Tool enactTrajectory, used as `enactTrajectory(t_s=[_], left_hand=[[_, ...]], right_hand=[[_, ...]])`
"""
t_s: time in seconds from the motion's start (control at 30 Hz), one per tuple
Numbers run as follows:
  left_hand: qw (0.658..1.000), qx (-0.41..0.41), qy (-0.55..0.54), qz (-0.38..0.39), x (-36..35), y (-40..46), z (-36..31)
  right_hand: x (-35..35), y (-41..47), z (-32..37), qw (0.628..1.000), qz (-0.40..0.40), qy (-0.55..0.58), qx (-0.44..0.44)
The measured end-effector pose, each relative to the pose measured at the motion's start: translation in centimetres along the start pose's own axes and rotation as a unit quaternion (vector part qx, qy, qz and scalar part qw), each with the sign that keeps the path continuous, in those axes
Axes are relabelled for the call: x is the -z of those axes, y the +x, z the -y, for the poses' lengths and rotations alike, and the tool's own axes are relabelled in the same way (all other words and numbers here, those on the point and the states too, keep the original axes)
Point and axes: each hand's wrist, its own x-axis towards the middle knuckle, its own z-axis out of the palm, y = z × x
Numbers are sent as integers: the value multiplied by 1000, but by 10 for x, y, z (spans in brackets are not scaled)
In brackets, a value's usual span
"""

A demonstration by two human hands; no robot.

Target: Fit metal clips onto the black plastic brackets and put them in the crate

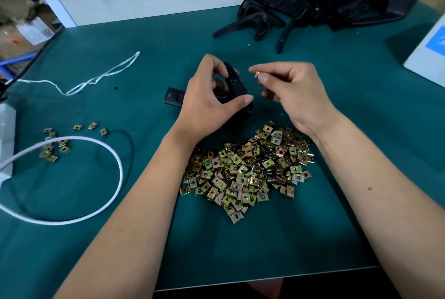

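Clip pile (248,168) nearest, within easy reach. Left hand (209,101) gripping bracket (237,86) steady above the mat; right hand (289,91) pinching one clip (257,74) beside it, ready for fitting. Spare brackets (320,7) heaped far back. Crate unseen.

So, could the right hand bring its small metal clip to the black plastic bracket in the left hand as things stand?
Probably yes. The right hand pinches a small metal clip right beside the black plastic bracket, which the left hand grips with its holed face exposed. Only open air lies between them.
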Motion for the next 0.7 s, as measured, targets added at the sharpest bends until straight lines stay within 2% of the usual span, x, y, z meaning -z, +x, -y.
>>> enactTrajectory(t_s=[0.7], left_hand=[[998, -52, 7, 21, -4, 1, -13]], right_hand=[[-11, 0, -3, 999, -43, 22, -3]])
